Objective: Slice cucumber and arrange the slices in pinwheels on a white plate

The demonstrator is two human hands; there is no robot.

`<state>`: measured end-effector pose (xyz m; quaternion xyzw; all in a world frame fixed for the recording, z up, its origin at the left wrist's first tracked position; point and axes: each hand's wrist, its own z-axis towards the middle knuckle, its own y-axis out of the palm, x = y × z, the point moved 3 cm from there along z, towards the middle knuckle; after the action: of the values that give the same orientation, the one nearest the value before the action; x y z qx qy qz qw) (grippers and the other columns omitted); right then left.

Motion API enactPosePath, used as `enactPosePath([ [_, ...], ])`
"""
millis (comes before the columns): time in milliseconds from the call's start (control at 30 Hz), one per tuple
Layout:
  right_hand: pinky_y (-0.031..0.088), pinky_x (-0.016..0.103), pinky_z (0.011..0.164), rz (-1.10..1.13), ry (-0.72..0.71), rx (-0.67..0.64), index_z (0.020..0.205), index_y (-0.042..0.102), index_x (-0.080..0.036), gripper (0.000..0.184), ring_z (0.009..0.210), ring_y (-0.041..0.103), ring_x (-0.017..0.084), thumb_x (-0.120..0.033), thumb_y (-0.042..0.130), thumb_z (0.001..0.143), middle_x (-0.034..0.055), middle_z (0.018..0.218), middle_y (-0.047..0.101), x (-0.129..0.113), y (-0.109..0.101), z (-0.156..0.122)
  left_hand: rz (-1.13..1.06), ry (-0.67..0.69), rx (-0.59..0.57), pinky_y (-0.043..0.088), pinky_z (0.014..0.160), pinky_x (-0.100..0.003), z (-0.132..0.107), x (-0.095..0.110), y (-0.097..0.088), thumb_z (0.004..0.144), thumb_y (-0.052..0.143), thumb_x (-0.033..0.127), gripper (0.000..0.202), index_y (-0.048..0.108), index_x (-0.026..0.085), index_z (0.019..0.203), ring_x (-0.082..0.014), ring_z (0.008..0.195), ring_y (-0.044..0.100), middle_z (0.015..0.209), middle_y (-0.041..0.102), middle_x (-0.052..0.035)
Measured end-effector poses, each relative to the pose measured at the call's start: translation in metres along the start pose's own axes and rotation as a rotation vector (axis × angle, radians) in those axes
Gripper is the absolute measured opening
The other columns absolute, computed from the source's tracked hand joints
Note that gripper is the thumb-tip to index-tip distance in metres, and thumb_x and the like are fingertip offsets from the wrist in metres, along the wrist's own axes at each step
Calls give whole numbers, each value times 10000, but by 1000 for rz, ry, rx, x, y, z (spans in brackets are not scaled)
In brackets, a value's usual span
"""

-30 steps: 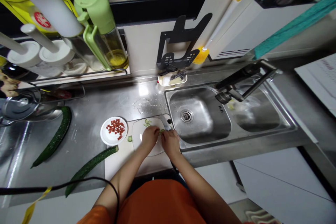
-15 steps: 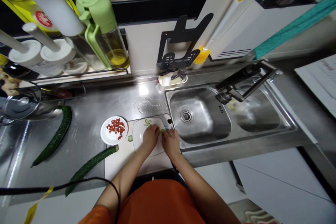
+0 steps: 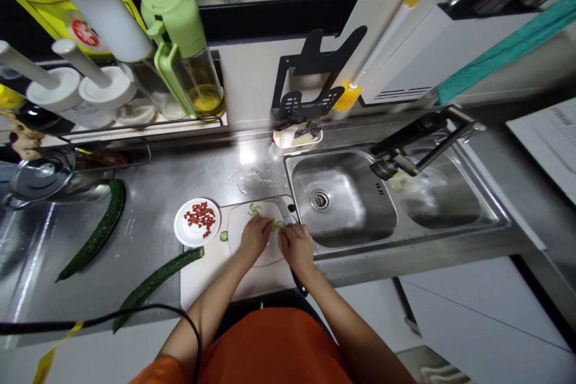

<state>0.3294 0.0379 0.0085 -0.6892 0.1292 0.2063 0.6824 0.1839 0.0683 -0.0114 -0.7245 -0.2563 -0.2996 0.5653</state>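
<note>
My left hand (image 3: 254, 234) lies with curled fingers over a white plate (image 3: 238, 234) on the cutting board (image 3: 202, 279), its fingertips on thin cucumber slices (image 3: 275, 225). My right hand (image 3: 297, 247) is closed beside it, touching the same slices. A knife (image 3: 284, 211) lies along the board's right edge, its black handle (image 3: 297, 283) showing below my right wrist. More cucumber slices (image 3: 254, 210) sit at the plate's far rim. One slice (image 3: 222, 236) rests on the board left of the plate.
A small white dish of red pieces (image 3: 197, 222) stands left of the plate. A cut cucumber (image 3: 155, 282) lies off the board's left edge, a whole cucumber (image 3: 96, 234) further left. The sink (image 3: 346, 201) with tap (image 3: 418, 141) is right. A black cable (image 3: 103, 315) runs near the front edge.
Both hands have stayed over the plate, shifting only slightly. The view has drifted a little.
</note>
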Motion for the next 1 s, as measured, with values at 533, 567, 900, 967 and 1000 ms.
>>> enactPosePath([
  [533,349,317,732,70,-210,-46,798,668,-200,181,823,457,207,-154,507,866,56,751,592,-20,8,-30,276,-360,335,460,790,-294,-99,-69,-89,853,496,298,259,687,190,991,-206,875,634,974,699,-79],
  [567,349,318,731,65,-227,-54,798,667,-199,182,819,458,206,-154,505,867,56,748,590,-23,9,-30,290,-371,325,455,799,-292,-101,-70,-88,854,494,295,270,685,189,1013,-208,891,634,997,697,-84],
  [900,356,310,732,62,-305,-138,767,654,-188,191,824,451,200,-143,498,868,54,738,576,-37,18,-38,397,-505,170,407,656,-264,-89,-66,-71,883,465,320,371,591,267,1228,-198,750,658,916,725,-91],
  [967,358,312,738,58,-307,-156,768,650,-190,192,832,454,200,-140,495,870,53,745,577,-37,17,-40,430,-496,150,399,631,-264,-87,-65,-70,886,463,333,385,575,256,1246,-199,703,651,867,724,-98],
  [1000,359,312,738,57,-307,-163,770,648,-192,193,834,456,201,-140,492,872,52,747,577,-37,17,-40,440,-494,146,396,621,-264,-86,-65,-70,887,460,336,384,576,254,1244,-200,688,647,852,722,-99],
])
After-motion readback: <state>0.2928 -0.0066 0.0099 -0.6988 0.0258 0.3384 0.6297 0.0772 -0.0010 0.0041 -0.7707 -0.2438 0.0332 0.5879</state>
